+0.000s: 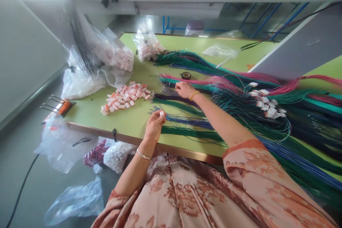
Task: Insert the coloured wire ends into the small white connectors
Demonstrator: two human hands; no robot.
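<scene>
My left hand is closed in a pinch on a small white connector, right at the ends of a blue wire bundle. My right hand reaches further across the green table. Its fingers are curled on the bare ends of the purple and pink wires; which single wire it grips is hidden. Long bundles of green, teal, blue and pink wires lie across the table to the right. A loose pile of pink and white connectors lies left of both hands.
Clear plastic bags of connectors sit at the table's far left, another bag behind them. A tape roll lies beyond my right hand. Wired white connectors rest on the bundles. More bags lie on the floor.
</scene>
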